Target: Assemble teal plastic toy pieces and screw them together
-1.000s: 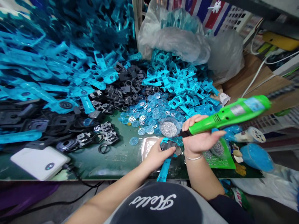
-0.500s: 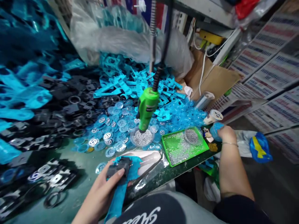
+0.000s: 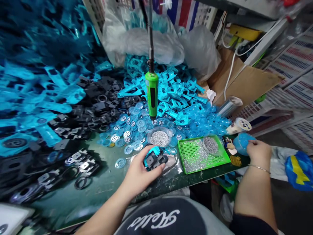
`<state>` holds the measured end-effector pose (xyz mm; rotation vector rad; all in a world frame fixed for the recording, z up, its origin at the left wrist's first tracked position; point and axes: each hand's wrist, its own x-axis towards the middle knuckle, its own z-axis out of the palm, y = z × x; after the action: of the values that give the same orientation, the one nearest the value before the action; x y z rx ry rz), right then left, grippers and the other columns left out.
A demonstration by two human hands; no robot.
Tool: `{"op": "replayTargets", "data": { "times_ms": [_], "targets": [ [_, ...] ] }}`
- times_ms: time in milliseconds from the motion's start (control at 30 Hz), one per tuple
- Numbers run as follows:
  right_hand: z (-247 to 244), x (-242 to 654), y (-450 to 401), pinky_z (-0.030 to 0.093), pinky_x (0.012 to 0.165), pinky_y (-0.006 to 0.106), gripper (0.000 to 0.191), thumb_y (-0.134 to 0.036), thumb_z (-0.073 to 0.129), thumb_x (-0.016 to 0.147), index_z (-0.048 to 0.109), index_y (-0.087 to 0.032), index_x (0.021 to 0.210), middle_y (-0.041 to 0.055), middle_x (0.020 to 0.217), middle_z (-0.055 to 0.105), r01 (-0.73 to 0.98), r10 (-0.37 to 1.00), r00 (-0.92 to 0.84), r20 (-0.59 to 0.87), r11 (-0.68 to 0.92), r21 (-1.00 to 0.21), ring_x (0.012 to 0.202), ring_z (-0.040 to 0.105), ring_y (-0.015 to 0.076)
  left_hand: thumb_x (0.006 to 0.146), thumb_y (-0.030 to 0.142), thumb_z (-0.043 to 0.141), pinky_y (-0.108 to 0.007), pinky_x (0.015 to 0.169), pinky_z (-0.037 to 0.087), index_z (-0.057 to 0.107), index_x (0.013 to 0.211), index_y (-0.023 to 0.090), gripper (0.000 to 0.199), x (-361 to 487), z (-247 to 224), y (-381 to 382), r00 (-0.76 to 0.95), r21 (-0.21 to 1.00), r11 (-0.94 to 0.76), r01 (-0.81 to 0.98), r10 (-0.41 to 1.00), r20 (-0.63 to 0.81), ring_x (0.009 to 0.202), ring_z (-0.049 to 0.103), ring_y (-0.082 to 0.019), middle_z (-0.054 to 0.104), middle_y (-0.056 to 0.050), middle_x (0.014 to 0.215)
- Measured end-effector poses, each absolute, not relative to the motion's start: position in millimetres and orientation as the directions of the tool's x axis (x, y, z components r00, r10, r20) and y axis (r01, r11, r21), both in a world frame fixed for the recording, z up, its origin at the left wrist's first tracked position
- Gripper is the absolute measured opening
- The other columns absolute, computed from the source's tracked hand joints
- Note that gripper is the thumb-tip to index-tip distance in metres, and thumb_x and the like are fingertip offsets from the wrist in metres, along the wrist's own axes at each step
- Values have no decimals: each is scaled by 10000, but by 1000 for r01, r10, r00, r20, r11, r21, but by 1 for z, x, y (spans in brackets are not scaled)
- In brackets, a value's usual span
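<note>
My left hand [image 3: 140, 173] is closed round a black and blue plastic assembly [image 3: 156, 160], its black block facing up, above the near edge of the table. At the far right, the bunched fingers of my right hand [image 3: 259, 152] are at the rim of a small clear tub [image 3: 241, 143] with blue contents; anything between the fingertips is hidden. A green electric screwdriver [image 3: 152, 94] hangs tip down over a clear bowl of small silver screws [image 3: 158, 137]. Right of the bowl, a green perforated tray [image 3: 183, 153] holds loose screws and a small dish of dark screws [image 3: 211, 145].
Blue plastic parts [image 3: 171, 88] are heaped at the back, with black parts [image 3: 102, 94] to their left. Clear blue discs [image 3: 127, 133] spread around the bowl. A lidded cup [image 3: 239, 125] and a shiny roll [image 3: 230, 106] stand at the back right.
My left hand has brought the assembly up and turned it, so the long blue part no longer shows below. The screwdriver now hangs straighter. My right hand stays at the tub; the view has shifted.
</note>
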<state>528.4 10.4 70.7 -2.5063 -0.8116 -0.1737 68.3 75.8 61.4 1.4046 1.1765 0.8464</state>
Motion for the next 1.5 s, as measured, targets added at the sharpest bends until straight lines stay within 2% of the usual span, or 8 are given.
{"op": "replayTargets", "data": {
  "times_ms": [133, 233, 367, 767, 1000, 1300, 1400, 1500],
  "targets": [
    [76, 440, 29, 615, 634, 354, 238, -421, 691, 811, 710, -205, 909, 82, 717, 739, 565, 652, 740, 167, -467, -680, 668, 744, 243, 700, 369, 811, -422, 926, 512, 709, 1168, 220, 501, 74, 59, 72, 251, 920, -157, 359, 966, 66, 1043, 690, -333, 749, -113, 1138],
    [80, 340, 37, 622, 535, 339, 339, -452, 877, 649, 696, -193, 771, 33, 624, 708, 211, 934, 358, -4, -85, -974, 523, 710, 211, 763, 355, 772, -446, 921, 521, 681, 1257, 223, 519, 78, 56, 71, 254, 799, -331, 502, 940, 229, 1082, 669, -342, 730, -127, 1178],
    [83, 243, 41, 639, 588, 275, 227, -345, 870, 709, 722, -183, 766, 24, 730, 733, -11, 997, -39, -67, -68, -998, 621, 760, 182, 783, 192, 693, -458, 891, 553, 614, 1338, 153, 562, 74, 49, 74, 297, 540, -538, 648, 830, 472, 1044, 656, -330, 713, -168, 1202],
    [60, 203, 49, 459, 452, 203, 266, -249, 744, 828, 479, -235, 823, -87, 645, 543, 243, 994, -37, -105, -93, -966, 487, 588, 93, 730, 89, 703, -459, 832, 603, 708, 1240, 46, 512, 37, 50, 80, 466, 238, -638, 732, 724, 509, 952, 647, -340, 756, -193, 1186],
    [46, 200, 58, 534, 610, 305, 111, -222, 593, 994, 696, -189, 968, 37, 730, 694, 470, 683, -434, 587, 728, -500, 659, 639, 162, 686, 95, 682, -466, 869, 590, 721, 1216, 80, 531, 18, 49, 71, 456, 405, -548, 732, 836, 306, 971, 677, -337, 772, -174, 1096],
    [75, 186, 83, 463, 569, 285, 364, -322, 487, 1059, 693, -171, 799, 7, 665, 669, 156, 253, -856, 451, 958, -241, 610, 596, 140, 624, 139, 657, -417, 746, 564, 706, 1017, 191, 399, -9, 64, 42, 489, 678, -309, 667, 868, -86, 844, 669, -299, 703, -77, 876],
    [82, 183, 119, 521, 703, 255, 306, -412, 545, 1036, 734, -185, 955, 26, 821, 740, 372, 459, -849, 261, 871, -321, 768, 686, 142, 740, 187, 658, -396, 858, 563, 625, 1085, 215, 348, -26, 59, 36, 380, 787, -217, 577, 925, -24, 1014, 663, -279, 670, -88, 1082],
    [77, 177, 159, 544, 816, 277, 230, -172, 514, 1023, 740, -130, 1027, 136, 1000, 764, 861, 881, -471, 32, 468, -197, 929, 733, 196, 874, 299, 654, -409, 1000, 529, 594, 1235, 269, 367, -46, 53, 31, 217, 838, -141, 528, 976, 27, 1304, 549, -304, 525, -108, 1402]
  ]
}}
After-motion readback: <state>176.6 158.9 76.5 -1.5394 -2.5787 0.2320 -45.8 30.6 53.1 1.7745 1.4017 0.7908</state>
